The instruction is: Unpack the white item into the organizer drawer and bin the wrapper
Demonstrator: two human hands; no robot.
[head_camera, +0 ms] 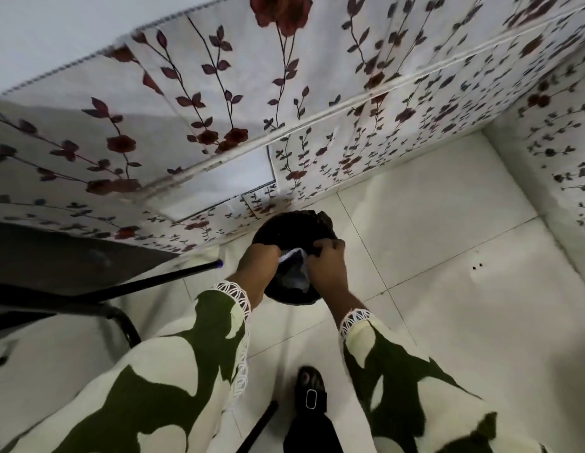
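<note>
A round black bin lined with a dark bag stands on the white tiled floor below me. Both my hands reach into its mouth. My left hand and my right hand grip a crumpled clear and white wrapper between them, held inside the bin's opening. The white item and the organizer drawer are out of sight.
A table covered in white cloth with red flowers rises behind the bin and along the right wall. A black chair frame stands at the left. My foot in a black sandal is on the tiles near the bin.
</note>
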